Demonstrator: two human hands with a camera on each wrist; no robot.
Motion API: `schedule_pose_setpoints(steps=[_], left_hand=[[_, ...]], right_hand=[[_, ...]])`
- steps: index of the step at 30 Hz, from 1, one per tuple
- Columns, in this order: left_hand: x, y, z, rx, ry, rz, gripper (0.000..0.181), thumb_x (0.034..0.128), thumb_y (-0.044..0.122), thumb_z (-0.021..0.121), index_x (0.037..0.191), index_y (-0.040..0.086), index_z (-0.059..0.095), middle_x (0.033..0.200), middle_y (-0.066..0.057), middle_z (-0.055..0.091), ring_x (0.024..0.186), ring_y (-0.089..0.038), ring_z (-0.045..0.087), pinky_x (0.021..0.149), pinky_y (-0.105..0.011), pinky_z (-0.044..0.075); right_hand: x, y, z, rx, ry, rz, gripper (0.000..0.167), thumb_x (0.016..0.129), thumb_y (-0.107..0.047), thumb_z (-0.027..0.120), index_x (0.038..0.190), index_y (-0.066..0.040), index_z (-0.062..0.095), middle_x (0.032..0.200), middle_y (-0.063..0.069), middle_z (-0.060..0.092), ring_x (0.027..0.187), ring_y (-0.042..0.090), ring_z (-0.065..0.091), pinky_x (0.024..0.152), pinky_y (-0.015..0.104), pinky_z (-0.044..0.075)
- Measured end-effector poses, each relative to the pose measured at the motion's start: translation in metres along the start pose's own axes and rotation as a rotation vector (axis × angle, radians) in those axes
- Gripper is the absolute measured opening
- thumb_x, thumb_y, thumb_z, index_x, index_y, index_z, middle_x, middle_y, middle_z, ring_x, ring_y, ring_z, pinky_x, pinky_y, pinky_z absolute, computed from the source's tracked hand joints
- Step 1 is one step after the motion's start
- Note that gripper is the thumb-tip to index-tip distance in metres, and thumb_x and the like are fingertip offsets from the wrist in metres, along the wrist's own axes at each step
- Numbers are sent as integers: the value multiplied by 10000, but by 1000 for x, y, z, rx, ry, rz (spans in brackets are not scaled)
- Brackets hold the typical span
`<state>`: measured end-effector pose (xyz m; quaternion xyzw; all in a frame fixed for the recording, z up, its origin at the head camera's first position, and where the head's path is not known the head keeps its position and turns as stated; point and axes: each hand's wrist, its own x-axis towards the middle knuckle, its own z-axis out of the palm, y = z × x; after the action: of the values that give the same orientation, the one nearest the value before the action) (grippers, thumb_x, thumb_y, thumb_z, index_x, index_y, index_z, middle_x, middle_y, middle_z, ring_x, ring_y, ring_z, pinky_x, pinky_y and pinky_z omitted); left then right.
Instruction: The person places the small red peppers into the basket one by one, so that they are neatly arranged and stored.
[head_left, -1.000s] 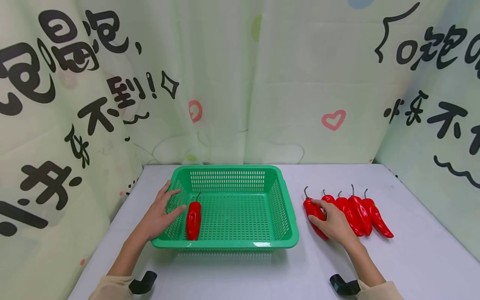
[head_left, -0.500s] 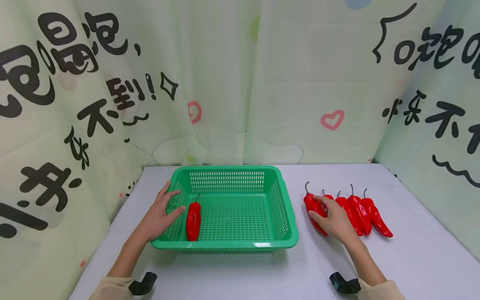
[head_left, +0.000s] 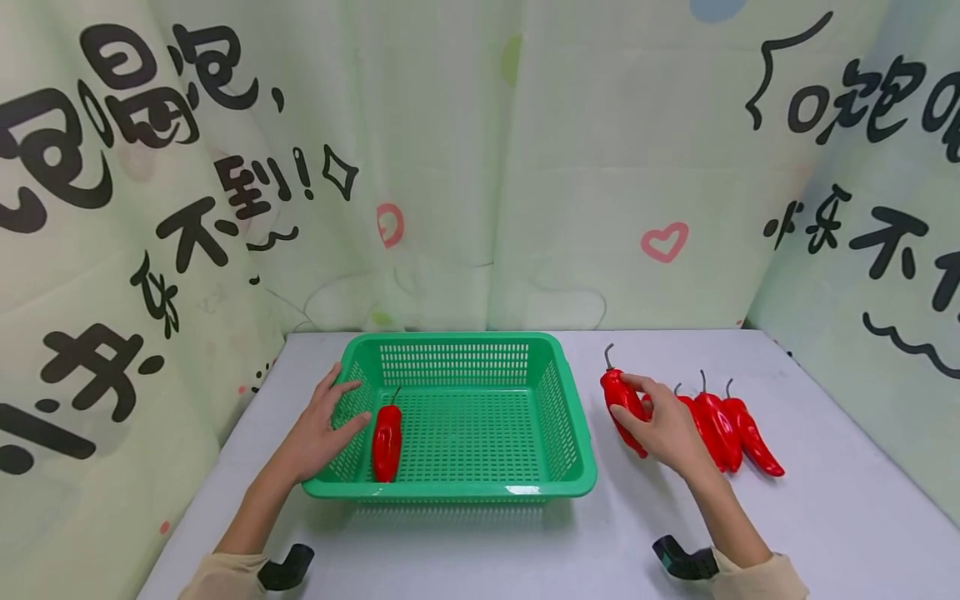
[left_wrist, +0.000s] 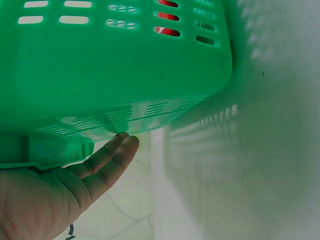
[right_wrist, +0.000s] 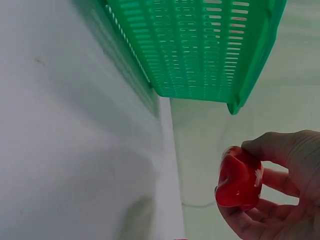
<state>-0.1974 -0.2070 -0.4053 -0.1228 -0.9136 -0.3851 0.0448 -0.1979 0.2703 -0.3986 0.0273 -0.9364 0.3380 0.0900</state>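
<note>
Now look, the right hand has thumb and fingers clamped on a red pepper, up off the white table just right of the green basket, and it gleams: smooth glossy skin, thin hooked stem at the far end, a creased, dented tip in the right wrist view. Over on the left, the left hand rests on the basket's left rim, fingers spread apart, while a matching pepper lies inside near it, and other peppers huddle at right.
</note>
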Motion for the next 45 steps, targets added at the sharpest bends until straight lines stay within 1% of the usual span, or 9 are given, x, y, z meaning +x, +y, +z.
schedule_pose_setpoints(steps=[5,11,13,18,21,29,34,45], left_hand=[[0,0,0,-2,-1,4,636,1010,327,620,1509,-12,420,1684,-249,89,1500,-528,193,1083,-757,313],[0,0,-1,-16,-2,5,647,1010,325,619,1519,-10,403,1686,-245,85,1504,-523,187,1089,-754,308],[0,0,-1,-18,-3,1,676,1009,336,617,1535,-11,374,1686,-245,84,1505,-521,185,1090,-754,306],[1,1,-1,-27,-3,-8,774,1007,323,616,1587,-29,244,1689,-242,76,1513,-514,166,1111,-747,277],[1,2,-1,-31,-4,-10,794,1007,308,617,1595,-36,209,1688,-244,77,1514,-514,163,1113,-743,275],[0,4,-2,-33,-6,-13,796,1011,322,611,1593,-40,207,1687,-247,74,1514,-515,162,1113,-745,275],[0,5,-2,-33,-9,-14,788,1012,304,613,1592,-42,207,1686,-250,74,1512,-518,162,1114,-747,268],[0,3,-3,-34,-8,-21,799,1010,330,614,1595,-32,208,1690,-242,72,1514,-515,160,1113,-749,268]], right_hand=[[1,-11,-3,40,8,-14,725,886,-181,786,1500,-11,439,1391,298,500,1161,499,546,731,488,630],[3,-25,-7,70,29,-36,714,897,-180,777,1508,-29,439,1410,280,486,1179,481,531,709,467,631],[3,-30,-8,78,36,-53,713,897,-180,780,1507,-30,442,1416,274,487,1180,474,529,708,470,630],[3,-45,-10,103,46,-91,706,900,-178,785,1502,-30,449,1418,269,492,1183,475,531,713,489,629],[2,-52,-10,112,49,-109,700,902,-181,785,1501,-31,454,1417,266,498,1178,476,546,720,496,628],[4,-68,-9,128,54,-148,709,893,-156,791,1503,-39,449,1421,248,504,1157,461,578,738,504,627],[7,-77,-6,163,48,-177,685,901,-139,780,1499,-46,459,1425,233,506,1144,444,589,740,498,628],[16,-99,1,198,35,-218,716,873,-143,807,1496,-54,466,1430,212,513,1160,415,583,756,495,627]])
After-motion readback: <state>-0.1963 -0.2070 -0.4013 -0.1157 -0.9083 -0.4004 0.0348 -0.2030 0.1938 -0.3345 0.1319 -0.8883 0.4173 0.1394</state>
